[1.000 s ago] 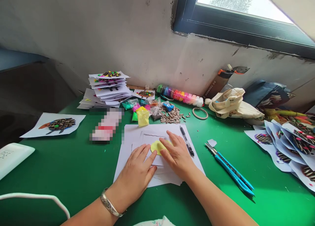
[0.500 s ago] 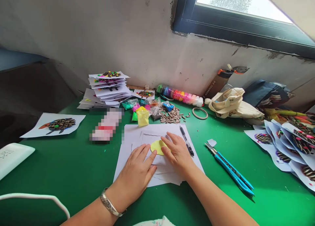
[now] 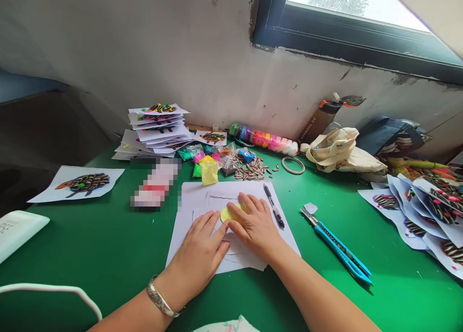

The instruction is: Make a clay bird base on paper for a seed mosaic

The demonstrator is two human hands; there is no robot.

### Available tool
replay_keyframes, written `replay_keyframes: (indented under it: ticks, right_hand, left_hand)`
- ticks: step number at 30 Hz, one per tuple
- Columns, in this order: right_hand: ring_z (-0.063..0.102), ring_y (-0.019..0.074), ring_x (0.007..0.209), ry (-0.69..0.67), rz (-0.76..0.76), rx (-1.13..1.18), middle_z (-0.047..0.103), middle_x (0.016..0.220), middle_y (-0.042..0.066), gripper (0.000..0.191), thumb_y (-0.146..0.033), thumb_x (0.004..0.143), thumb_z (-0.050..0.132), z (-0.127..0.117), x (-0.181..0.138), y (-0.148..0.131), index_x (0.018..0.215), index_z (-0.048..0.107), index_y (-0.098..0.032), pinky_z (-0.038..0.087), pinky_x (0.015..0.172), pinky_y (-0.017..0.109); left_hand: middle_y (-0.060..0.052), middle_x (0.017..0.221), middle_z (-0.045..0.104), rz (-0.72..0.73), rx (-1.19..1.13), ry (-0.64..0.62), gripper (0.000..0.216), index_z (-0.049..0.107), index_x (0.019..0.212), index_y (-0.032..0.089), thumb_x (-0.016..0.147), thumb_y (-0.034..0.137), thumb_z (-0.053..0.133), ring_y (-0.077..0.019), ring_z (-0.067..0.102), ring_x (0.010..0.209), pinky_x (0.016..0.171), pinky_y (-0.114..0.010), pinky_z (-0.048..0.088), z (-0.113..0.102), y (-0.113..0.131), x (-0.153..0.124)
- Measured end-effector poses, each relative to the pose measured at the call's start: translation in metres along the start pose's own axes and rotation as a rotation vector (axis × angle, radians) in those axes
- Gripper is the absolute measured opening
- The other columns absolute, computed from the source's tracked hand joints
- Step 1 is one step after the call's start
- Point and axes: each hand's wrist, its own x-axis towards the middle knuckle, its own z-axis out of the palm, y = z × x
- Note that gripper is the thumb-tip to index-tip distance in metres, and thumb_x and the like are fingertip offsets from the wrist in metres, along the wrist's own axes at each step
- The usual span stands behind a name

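A flattened oval of yellow modelling clay [image 3: 225,214] lies on white paper sheets [image 3: 190,193] in front of me. My right hand [image 3: 257,228] rests flat across the clay, fingers spread, hiding much of its right side. At the clay's left edge, my left hand [image 3: 202,245] lies on the paper with fingers outstretched, its fingertips near or touching the rim. A black pen [image 3: 274,205] lies on the sheets just right of my right hand. Behind the paper stands a yellow clay packet [image 3: 209,171].
Striped seeds [image 3: 252,168] and clay bags lie behind the paper. A blue utility knife [image 3: 342,250] is at the right, near a stack of seed pictures [image 3: 434,211]. More pictures [image 3: 161,129] are piled back left. A tape roll [image 3: 293,165] and a cloth bag [image 3: 333,151] lie farther back.
My right hand has slid slightly left and now covers more of the yellow clay. My left hand has stayed almost in place.
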Motion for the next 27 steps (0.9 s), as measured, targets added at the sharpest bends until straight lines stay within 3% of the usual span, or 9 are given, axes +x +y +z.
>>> replay_keyframes:
  ticks: [9, 14, 19, 23, 27]
  right_hand:
    - [0.036, 0.0349, 0.133, -0.026, -0.004, 0.033, 0.042, 0.146, 0.011, 0.046, -0.055, 0.095, 0.036, -0.001, 0.000, 0.000, 0.135, 0.049, -0.036, 0.026, 0.104, 0.063]
    - [0.038, 0.0348, 0.131, 0.001, -0.027, 0.069, 0.047, 0.142, 0.009, 0.041, -0.052, 0.095, 0.039, 0.000, 0.001, 0.002, 0.128, 0.056, -0.034, 0.028, 0.104, 0.063]
    - [0.046, 0.0264, 0.128, 0.082, 0.012, 0.385, 0.054, 0.136, 0.010, 0.044, -0.042, 0.097, 0.038, 0.003, 0.003, 0.026, 0.135, 0.051, -0.026, 0.035, 0.107, 0.050]
    - [0.052, 0.0244, 0.123, 0.121, 0.110, 0.599, 0.058, 0.132, 0.010, 0.046, -0.043, 0.090, 0.052, 0.003, 0.001, 0.039, 0.131, 0.055, -0.023, 0.042, 0.104, 0.044]
    - [0.047, 0.0277, 0.126, 0.088, -0.002, 0.522, 0.056, 0.133, 0.012, 0.053, -0.041, 0.082, 0.064, -0.002, 0.000, 0.033, 0.130, 0.055, -0.023, 0.038, 0.106, 0.049]
  left_hand:
    - [-0.016, 0.137, 0.053, 0.004, 0.011, -0.012, 0.040, 0.057, 0.130, 0.018, 0.092, 0.028, 0.052, -0.0329, 0.046, 0.128, 0.102, -0.053, 0.048, -0.001, 0.000, -0.001]
    - [-0.015, 0.138, 0.052, 0.002, 0.000, -0.017, 0.040, 0.056, 0.131, 0.018, 0.092, 0.028, 0.051, -0.0322, 0.045, 0.129, 0.103, -0.052, 0.046, -0.001, 0.000, 0.000]
    - [-0.014, 0.140, 0.051, 0.001, -0.024, -0.021, 0.045, 0.052, 0.136, 0.020, 0.092, 0.029, 0.052, -0.0320, 0.044, 0.131, 0.105, -0.053, 0.044, -0.001, -0.002, 0.000]
    - [-0.014, 0.141, 0.050, 0.007, -0.030, -0.015, 0.046, 0.051, 0.137, 0.019, 0.093, 0.030, 0.052, -0.0316, 0.044, 0.131, 0.105, -0.052, 0.044, -0.001, -0.002, 0.000]
    - [-0.013, 0.140, 0.051, 0.004, -0.022, -0.018, 0.043, 0.053, 0.135, 0.020, 0.093, 0.030, 0.051, -0.0314, 0.044, 0.130, 0.105, -0.052, 0.044, -0.002, -0.002, 0.000]
